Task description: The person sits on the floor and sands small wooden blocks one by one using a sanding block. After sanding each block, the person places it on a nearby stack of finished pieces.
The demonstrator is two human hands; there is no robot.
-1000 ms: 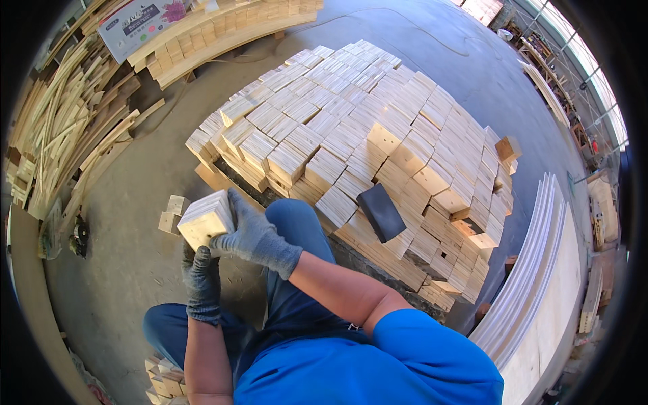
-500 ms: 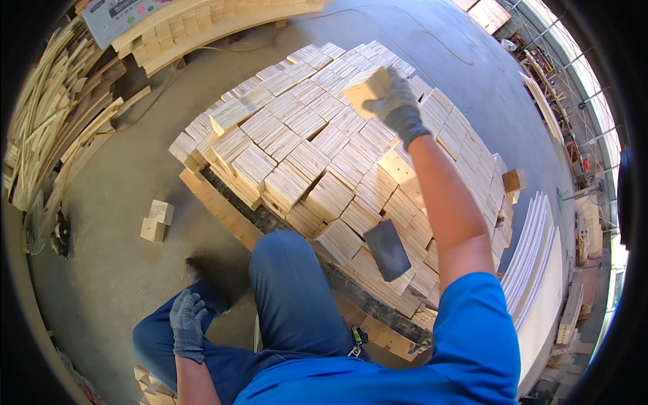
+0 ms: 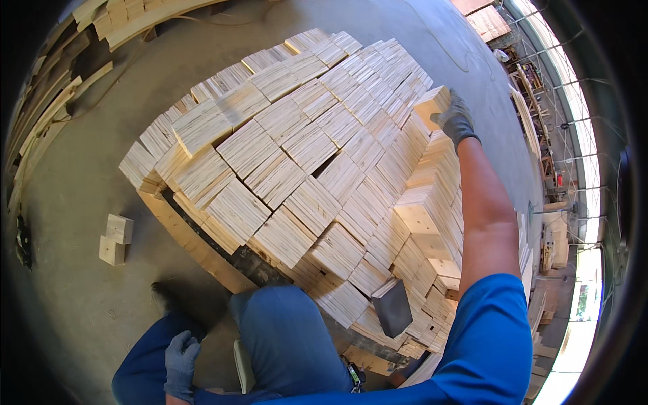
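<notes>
At the far right of a large stack of pale wooden blocks (image 3: 307, 155), my gloved right hand (image 3: 457, 118) grips a wooden block (image 3: 430, 106). Its fingers wrap the block's right side, and the block is at the end of a raised row. Whether the block rests on the row or hangs just above it I cannot tell. My gloved left hand (image 3: 181, 361) is low at the left, over my leg, its fingers loosely bent and apart with nothing in them. A dark grey rectangular block (image 3: 393, 310) lies on the stack's near edge.
Two loose wooden blocks (image 3: 116, 237) are on the grey floor at the left. Long timber strips (image 3: 50, 128) are heaped at the far left. Shelves with tools and wood (image 3: 533, 121) line the right side. My bent knee (image 3: 283, 331) is close to the stack's near edge.
My right hand has carried the wooden block from above the middle of the stack to the raised row at its right. The view has shifted; my left hand stays over my leg.
</notes>
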